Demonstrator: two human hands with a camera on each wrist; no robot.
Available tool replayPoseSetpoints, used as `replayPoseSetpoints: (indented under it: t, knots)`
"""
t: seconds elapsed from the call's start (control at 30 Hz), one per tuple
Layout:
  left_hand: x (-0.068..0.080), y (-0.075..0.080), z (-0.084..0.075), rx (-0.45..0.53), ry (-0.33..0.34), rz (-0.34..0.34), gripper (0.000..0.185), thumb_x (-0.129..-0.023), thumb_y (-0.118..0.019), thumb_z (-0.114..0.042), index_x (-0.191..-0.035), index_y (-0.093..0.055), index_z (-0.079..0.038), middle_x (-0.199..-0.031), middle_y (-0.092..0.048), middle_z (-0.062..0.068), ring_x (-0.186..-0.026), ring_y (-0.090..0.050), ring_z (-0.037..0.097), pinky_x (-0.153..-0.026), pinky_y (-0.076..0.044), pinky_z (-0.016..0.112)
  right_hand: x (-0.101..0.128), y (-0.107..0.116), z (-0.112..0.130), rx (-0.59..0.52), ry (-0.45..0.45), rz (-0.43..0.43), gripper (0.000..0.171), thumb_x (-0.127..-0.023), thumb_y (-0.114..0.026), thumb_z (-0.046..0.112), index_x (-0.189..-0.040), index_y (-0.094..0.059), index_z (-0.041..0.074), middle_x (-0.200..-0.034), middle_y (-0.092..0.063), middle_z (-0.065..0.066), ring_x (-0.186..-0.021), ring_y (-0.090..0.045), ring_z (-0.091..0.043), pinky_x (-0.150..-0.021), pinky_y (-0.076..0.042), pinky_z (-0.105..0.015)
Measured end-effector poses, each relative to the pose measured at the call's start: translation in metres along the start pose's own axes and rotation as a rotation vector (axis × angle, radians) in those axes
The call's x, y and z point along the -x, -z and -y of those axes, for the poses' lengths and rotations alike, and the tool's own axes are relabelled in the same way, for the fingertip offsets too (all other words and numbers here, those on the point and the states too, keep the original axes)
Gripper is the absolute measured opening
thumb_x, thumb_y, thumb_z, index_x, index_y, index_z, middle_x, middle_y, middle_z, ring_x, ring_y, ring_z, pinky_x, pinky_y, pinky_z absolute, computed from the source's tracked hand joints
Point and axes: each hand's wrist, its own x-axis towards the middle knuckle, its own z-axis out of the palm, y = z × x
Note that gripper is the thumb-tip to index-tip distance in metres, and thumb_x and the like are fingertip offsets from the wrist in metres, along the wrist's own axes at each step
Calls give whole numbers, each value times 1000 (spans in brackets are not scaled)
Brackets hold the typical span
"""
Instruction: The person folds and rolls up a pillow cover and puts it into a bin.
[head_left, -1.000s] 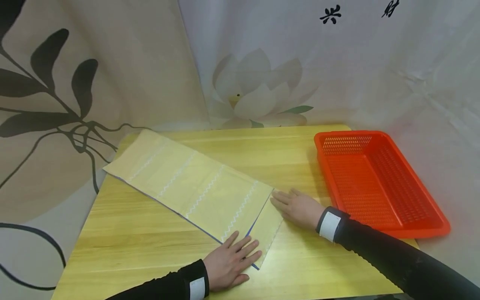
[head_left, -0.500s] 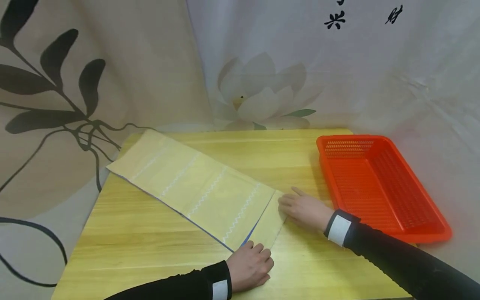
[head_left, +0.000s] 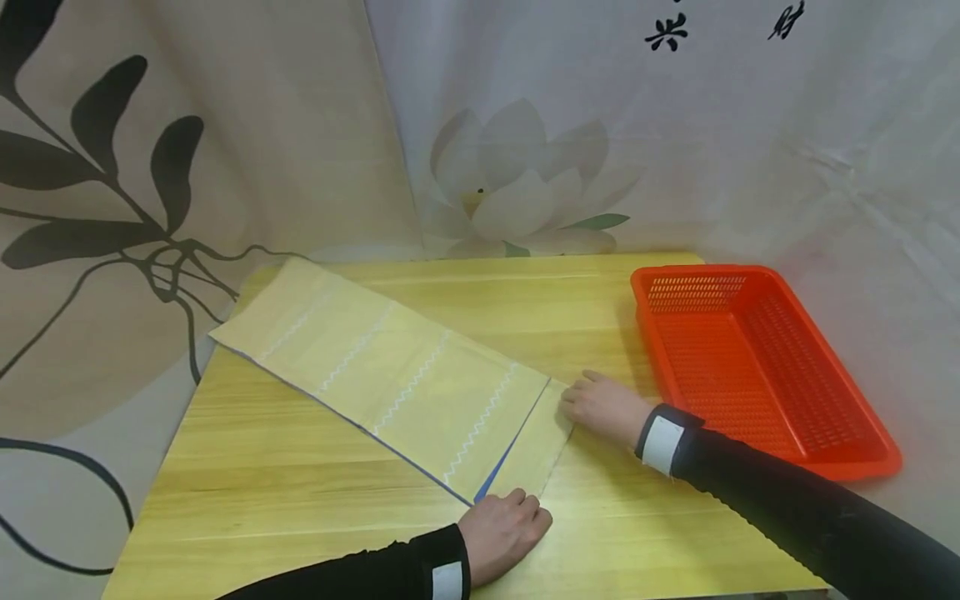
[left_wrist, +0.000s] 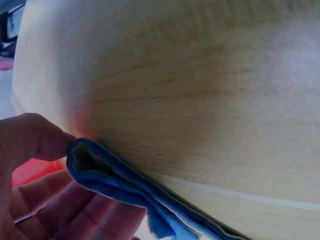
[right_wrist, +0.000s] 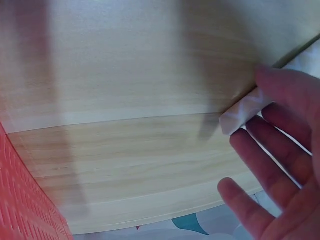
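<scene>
A long pale yellow cloth (head_left: 405,375) with white zigzag stitching and a blue underside lies slantwise on the table. Its right end is folded over into a flap, with a blue wedge showing at the flap's edge. My left hand (head_left: 504,537) grips the near corner of that end; in the left wrist view, thumb and fingers are around the blue folded layers (left_wrist: 125,180). At the far corner, my right hand (head_left: 606,408) pinches the folded edge (right_wrist: 245,112) between thumb and fingers, as the right wrist view shows, with the little finger held apart.
A red-orange plastic basket (head_left: 750,375) stands on the table's right side, close beside my right forearm. The wooden table (head_left: 300,492) meets a printed curtain (head_left: 517,175) at the back. The cloth's far left corner reaches the table's left edge.
My left hand has gone from lying spread on the cloth to gripping its near right corner, moving rightward. My right hand's fingers have curled onto the far corner. The flap looks wider than before.
</scene>
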Motion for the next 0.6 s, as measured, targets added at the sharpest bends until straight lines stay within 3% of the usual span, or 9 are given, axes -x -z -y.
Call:
replayPoseSetpoints:
  t: [0.3, 0.37, 0.47, 0.6]
  knots:
    - [0, -2, 2, 156, 97, -65, 18, -88, -78, -8, -89, -64, -19, -72, -58, -8, -62, -55, 6, -44, -37, 18, -4, -5, 0, -69, 8, -62, 26, -80, -82, -5, -87, -66, 14, -86, -66, 1, -82, -65, -22, -91, -60, -44]
    - [0, 1, 4, 201, 126, -54, 18, -87, -78, -6, -91, -66, -19, -72, -60, -8, -61, -55, 5, -44, -38, 17, -3, -7, 0, -77, 10, -67, 26, -79, -82, -5, -88, -67, 15, -86, -67, 1, -83, -65, -22, -91, -60, -44]
    - [2, 6, 11, 326, 203, -53, 21, -85, -78, -4, -99, -69, -16, -76, -64, -7, -65, -61, 6, -46, -42, 19, -4, -11, -3, -81, 8, -64, 27, -79, -83, -4, -92, -69, 15, -89, -68, 1, -84, -66, -22, -91, -60, -44]
    - [8, 10, 22, 580, 334, -88, 33, -81, -75, -1, -112, -72, -12, -88, -72, -4, -77, -69, 6, -58, -52, 20, -4, -13, -6, -101, -4, -59, 27, -80, -83, -4, -94, -71, 16, -91, -69, 1, -86, -66, -22, -90, -59, -42]
